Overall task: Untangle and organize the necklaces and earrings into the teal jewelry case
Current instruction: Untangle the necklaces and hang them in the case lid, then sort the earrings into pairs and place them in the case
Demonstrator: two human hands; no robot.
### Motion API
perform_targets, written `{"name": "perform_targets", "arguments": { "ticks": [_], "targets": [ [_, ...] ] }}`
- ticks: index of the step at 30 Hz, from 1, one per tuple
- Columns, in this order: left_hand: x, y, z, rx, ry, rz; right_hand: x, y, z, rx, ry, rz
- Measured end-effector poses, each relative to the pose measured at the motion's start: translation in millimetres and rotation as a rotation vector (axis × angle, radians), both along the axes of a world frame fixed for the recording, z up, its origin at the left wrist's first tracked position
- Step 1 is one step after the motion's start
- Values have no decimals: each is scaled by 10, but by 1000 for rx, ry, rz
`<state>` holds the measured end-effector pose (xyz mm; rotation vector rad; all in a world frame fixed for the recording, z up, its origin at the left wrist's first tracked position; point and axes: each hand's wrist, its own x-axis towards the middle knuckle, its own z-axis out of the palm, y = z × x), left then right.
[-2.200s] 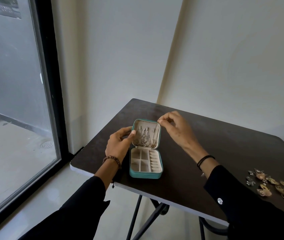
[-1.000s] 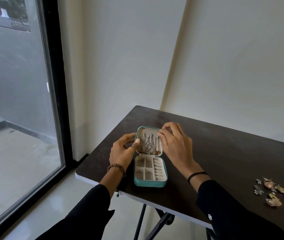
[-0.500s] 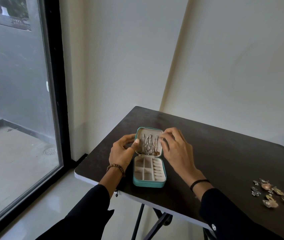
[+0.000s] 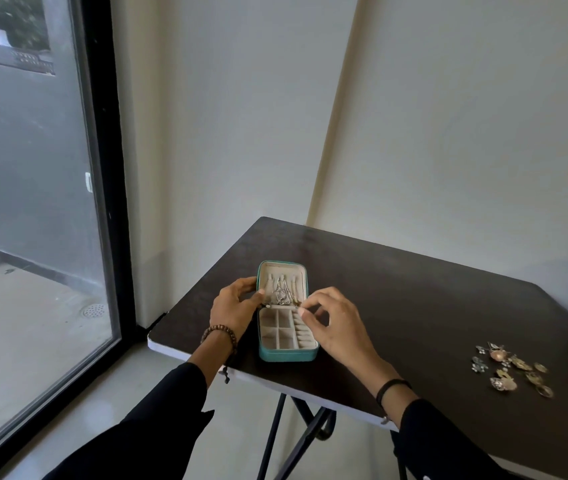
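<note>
Teal jewelry case (image 4: 287, 354) open on table (image 4: 414, 299), front-left corner. Long axis runs away from me: lid far, tray near. Necklaces (image 4: 282, 292) lie lengthwise in lid. My left hand (image 4: 234, 308) grips lid's left edge. My right hand (image 4: 338, 329) pinches pale strip (image 4: 280, 306) at hinge. Earrings (image 4: 511, 368) heaped well apart, right.

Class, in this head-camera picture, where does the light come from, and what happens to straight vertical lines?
Head view: daylight comes from the window at left; the dark table looks dim; the window frame and wall corner lean toward each other lower down.
</note>
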<state>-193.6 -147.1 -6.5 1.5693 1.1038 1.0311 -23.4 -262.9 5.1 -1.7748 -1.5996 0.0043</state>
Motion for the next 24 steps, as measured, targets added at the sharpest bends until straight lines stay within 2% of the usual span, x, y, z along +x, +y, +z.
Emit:
{"name": "perform_targets", "arguments": {
  "ticks": [6, 14, 24],
  "targets": [
    [-43, -202, 56, 7, 47, 3, -75, -147, 30, -69, 18, -18],
    [-17, -481, 370, 180, 257, 14, -90, -350, 143, -66, 55, -42],
    [523, -1017, 558, 258, 107, -225, 206, -864, 286, 22, 101, -103]
  ]
}}
